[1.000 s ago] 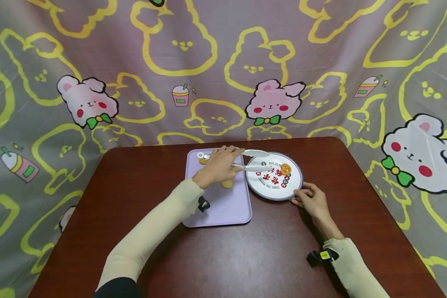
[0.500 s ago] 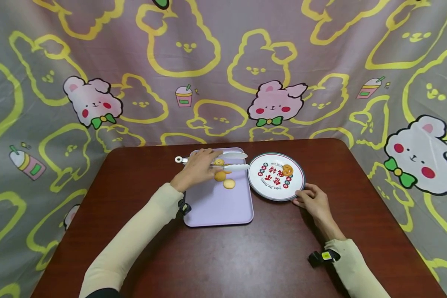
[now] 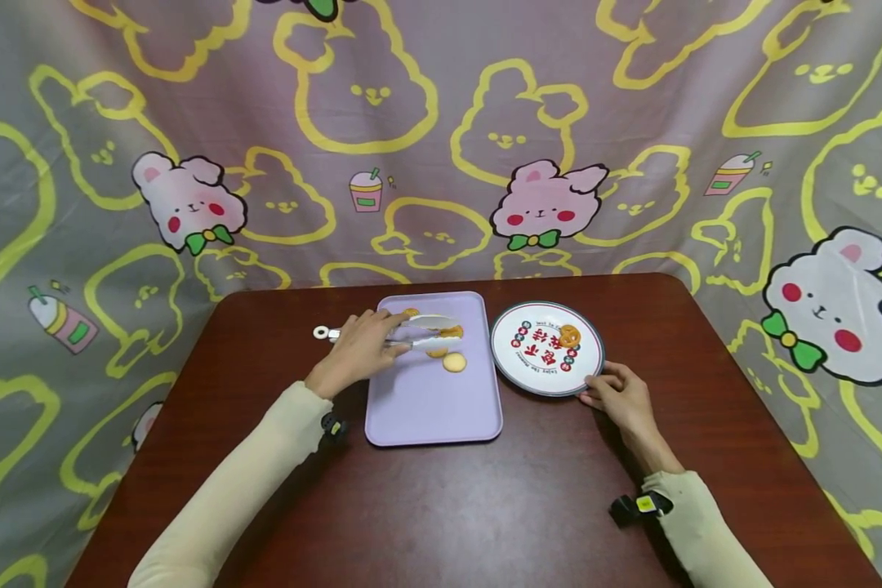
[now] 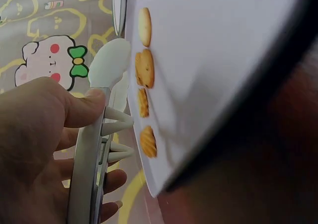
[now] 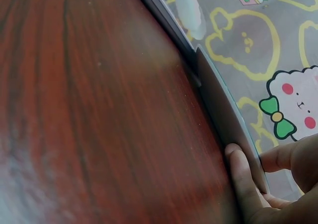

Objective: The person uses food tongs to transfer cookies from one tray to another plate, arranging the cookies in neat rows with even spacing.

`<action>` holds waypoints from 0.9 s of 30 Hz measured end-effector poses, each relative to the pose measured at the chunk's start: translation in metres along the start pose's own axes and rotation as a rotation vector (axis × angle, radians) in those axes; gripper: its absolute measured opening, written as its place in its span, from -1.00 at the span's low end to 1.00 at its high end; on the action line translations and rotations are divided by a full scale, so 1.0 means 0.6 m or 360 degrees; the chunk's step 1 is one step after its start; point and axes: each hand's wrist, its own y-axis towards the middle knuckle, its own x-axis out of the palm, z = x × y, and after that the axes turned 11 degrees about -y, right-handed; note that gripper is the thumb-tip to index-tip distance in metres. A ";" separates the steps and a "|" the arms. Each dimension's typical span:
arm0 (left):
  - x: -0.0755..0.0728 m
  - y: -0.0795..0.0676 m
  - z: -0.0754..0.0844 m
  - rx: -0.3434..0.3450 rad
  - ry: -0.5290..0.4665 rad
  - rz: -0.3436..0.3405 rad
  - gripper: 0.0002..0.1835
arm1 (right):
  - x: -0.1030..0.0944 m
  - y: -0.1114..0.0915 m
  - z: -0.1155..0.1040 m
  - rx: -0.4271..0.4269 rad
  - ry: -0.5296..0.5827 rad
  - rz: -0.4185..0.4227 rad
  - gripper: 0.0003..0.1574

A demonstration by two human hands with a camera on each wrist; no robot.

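Observation:
My left hand (image 3: 354, 349) grips a pair of kitchen tongs (image 4: 87, 149) with white tips, thumb on one arm and fingers on the other. The spread tips reach over the upper part of a lilac tray (image 3: 434, 416). Near them on the tray lie a pale oval cookie (image 3: 453, 362), a browner cookie (image 4: 144, 69) and ridged cookies (image 4: 148, 141). No cookie shows between the tips. My right hand (image 3: 621, 402) pinches the lower right rim of a white plate (image 3: 516, 367) between thumb and fingers. A pretzel-shaped cookie (image 3: 569, 336) rests on the plate.
The tray and plate stand side by side on a dark red-brown wooden table (image 3: 536, 506). Behind the table hangs a patterned cloth (image 3: 426, 163) with cartoon bears and rabbits. It also runs along both sides.
My left hand has drawn the tongs leftward, from over the plate's left side back over the tray, uncovering more cookies. My right hand stays on the plate's rim.

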 end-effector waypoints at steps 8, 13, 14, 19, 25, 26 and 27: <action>0.004 -0.027 -0.025 -0.0051 -0.0018 0.0006 -0.37 | -0.002 0.000 0.001 0.0016 -0.0021 -0.0009 -0.27; 0.004 -0.037 -0.029 -0.0069 -0.0047 -0.0007 -0.36 | -0.002 0.000 0.002 0.0006 -0.0014 -0.0009 -0.29; 0.003 -0.038 -0.029 -0.0078 -0.0055 -0.0012 -0.36 | -0.002 -0.001 0.001 -0.0004 -0.0007 -0.0012 -0.29; 0.003 -0.043 -0.030 -0.0112 -0.0062 -0.0034 -0.35 | -0.001 0.000 0.001 -0.0015 0.0008 -0.0005 -0.30; 0.007 -0.048 -0.034 -0.0128 -0.0051 -0.0068 -0.33 | -0.002 0.000 0.001 -0.0007 0.0012 -0.0015 -0.27; 0.007 -0.049 -0.034 -0.0131 -0.0052 -0.0070 -0.33 | -0.002 0.000 0.001 -0.0006 0.0011 -0.0018 -0.27; 0.008 -0.051 -0.034 -0.0135 -0.0054 -0.0072 -0.33 | -0.001 0.000 0.000 -0.0007 0.0006 -0.0021 -0.26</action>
